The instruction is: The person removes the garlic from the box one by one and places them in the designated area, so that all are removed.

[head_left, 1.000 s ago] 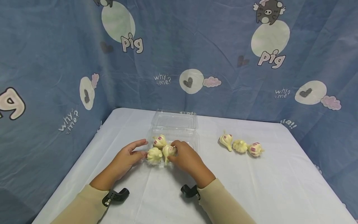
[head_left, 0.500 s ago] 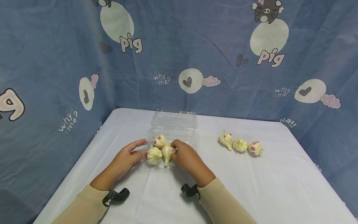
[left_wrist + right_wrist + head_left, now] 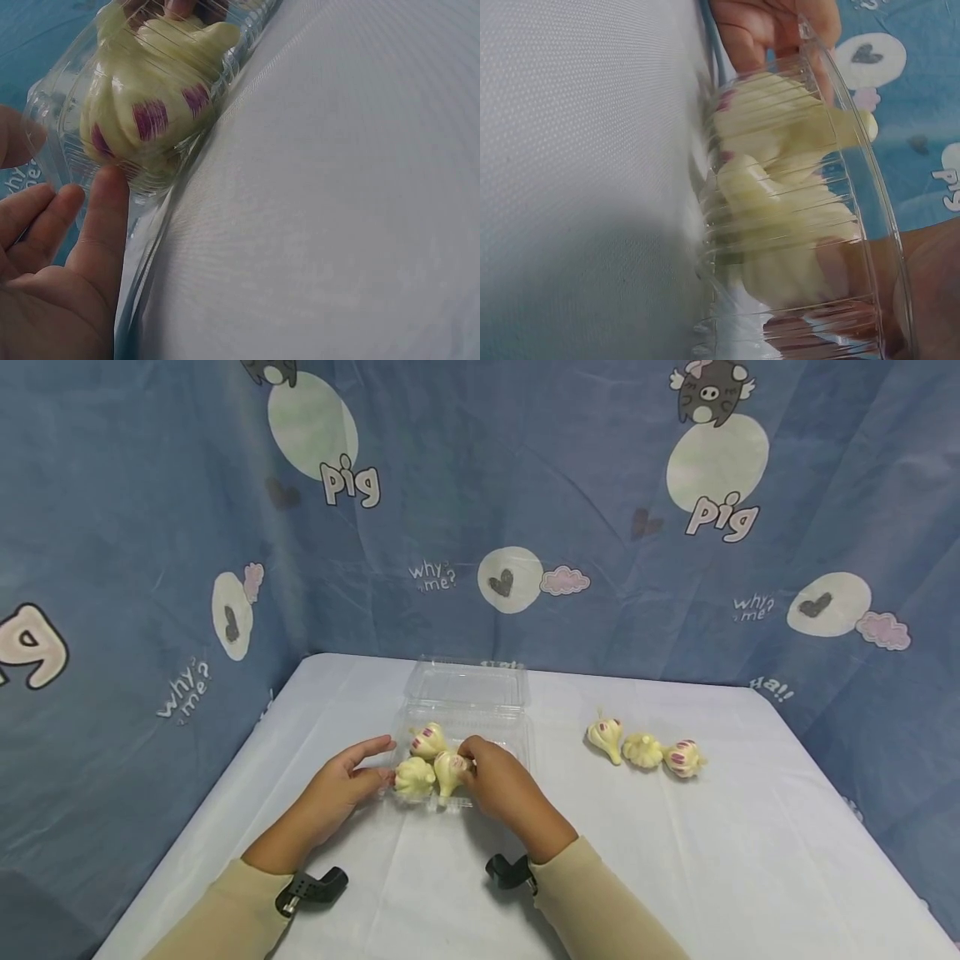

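Note:
A clear plastic clamshell box [image 3: 495, 720] lies with its lid [image 3: 468, 683] folded back. Three garlic bulbs sit together in the left part of its base: a purple-marked bulb [image 3: 429, 741] behind, a plain bulb [image 3: 414, 776] at front left, and a third bulb [image 3: 449, 771] at front right. My right hand [image 3: 506, 785] reaches into the box and holds that third bulb by its right side, thumb and fingers also showing through the ribbed wall in the right wrist view. My left hand [image 3: 337, 789] touches the box's left wall with extended fingers [image 3: 109, 217].
To the right of the box, three more garlic bulbs rest in a row on the white cloth: one bulb [image 3: 604, 739], a plain bulb [image 3: 642, 751] and a purple-striped bulb [image 3: 684, 759]. Blue printed curtain [image 3: 615, 635] hangs behind the table and along its left side.
My right thumb has drawn back to the right across the front-right bulb, which has turned slightly in the box. The left hand stays against the box wall.

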{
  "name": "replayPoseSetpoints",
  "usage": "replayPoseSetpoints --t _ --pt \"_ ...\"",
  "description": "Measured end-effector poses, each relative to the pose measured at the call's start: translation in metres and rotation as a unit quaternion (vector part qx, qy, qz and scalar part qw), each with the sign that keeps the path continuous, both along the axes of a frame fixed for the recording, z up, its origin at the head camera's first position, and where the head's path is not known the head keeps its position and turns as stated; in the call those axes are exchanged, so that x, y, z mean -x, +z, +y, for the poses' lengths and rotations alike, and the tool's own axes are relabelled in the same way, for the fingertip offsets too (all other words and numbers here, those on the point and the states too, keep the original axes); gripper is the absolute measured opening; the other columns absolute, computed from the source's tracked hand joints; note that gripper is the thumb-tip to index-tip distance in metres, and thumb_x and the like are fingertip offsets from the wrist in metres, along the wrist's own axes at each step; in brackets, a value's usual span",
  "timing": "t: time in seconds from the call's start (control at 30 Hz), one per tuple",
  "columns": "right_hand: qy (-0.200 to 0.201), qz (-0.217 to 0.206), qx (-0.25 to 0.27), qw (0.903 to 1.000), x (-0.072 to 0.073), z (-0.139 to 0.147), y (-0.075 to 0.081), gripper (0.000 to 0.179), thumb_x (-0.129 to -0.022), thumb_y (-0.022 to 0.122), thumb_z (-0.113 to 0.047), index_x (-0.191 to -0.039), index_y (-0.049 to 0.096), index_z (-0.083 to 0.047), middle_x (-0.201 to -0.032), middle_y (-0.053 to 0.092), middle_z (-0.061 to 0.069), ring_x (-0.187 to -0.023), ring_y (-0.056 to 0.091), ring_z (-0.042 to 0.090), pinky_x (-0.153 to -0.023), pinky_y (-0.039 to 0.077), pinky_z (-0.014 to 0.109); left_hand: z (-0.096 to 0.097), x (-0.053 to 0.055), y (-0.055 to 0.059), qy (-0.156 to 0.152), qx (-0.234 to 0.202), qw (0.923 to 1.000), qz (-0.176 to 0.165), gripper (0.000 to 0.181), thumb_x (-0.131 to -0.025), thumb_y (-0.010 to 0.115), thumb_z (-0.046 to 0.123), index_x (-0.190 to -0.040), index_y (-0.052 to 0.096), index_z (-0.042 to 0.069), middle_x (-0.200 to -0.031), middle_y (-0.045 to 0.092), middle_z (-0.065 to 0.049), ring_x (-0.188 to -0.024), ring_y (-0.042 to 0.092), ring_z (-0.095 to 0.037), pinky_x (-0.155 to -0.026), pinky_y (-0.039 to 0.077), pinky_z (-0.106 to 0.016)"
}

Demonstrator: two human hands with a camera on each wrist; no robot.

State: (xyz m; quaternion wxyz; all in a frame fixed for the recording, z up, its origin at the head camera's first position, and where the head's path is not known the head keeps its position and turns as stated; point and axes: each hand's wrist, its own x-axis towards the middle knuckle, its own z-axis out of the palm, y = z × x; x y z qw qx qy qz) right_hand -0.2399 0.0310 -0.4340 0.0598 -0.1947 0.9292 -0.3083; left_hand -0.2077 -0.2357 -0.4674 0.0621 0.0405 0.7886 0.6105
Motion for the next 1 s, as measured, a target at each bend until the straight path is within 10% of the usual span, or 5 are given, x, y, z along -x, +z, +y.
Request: replayPoseSetpoints --t 1.0 --pt "-0.008 0.050 0.048 0.9976 0.0032 0.0101 0.0062 0.024 -0.105 0.064 -0.016 -0.128 0.062 -0.008 -0.121 0.068 0.009 -0.111 0.065 0.023 -0.091 0.056 0.041 -0.0032 0.0012 -0.0052 -0.002 -0.008 1.0000 0.005 0.060 -0.105 0.062 0.016 -0.160 0.040 0.010 -0.159 0.048 -0.018 -0.118 0.068 -0.014 -0.094 0.054 -0.023"
